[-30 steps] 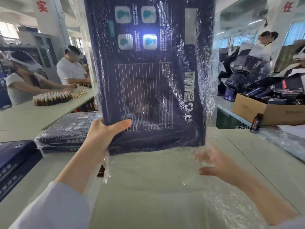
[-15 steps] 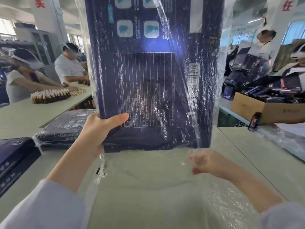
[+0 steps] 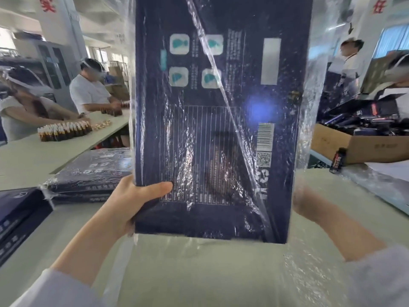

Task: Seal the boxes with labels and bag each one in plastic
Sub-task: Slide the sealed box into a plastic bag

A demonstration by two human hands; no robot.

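I hold a large dark blue box upright in front of me, its printed back facing me. A clear plastic bag is wrapped around it and hangs below its lower edge over the table. My left hand grips the box's lower left corner, thumb across the face. My right hand is at the lower right edge, seen blurred through the plastic; it seems to hold the bag's side.
A stack of bagged blue boxes lies on the pale green table to the left, with unbagged boxes nearer. A cardboard carton and a small bottle stand at right. Other people work at a bench with brown bottles.
The box has come lower and nearer to me inside the bag, and the plastic now reaches past its bottom edge. My right hand has risen to the box's lower right edge.
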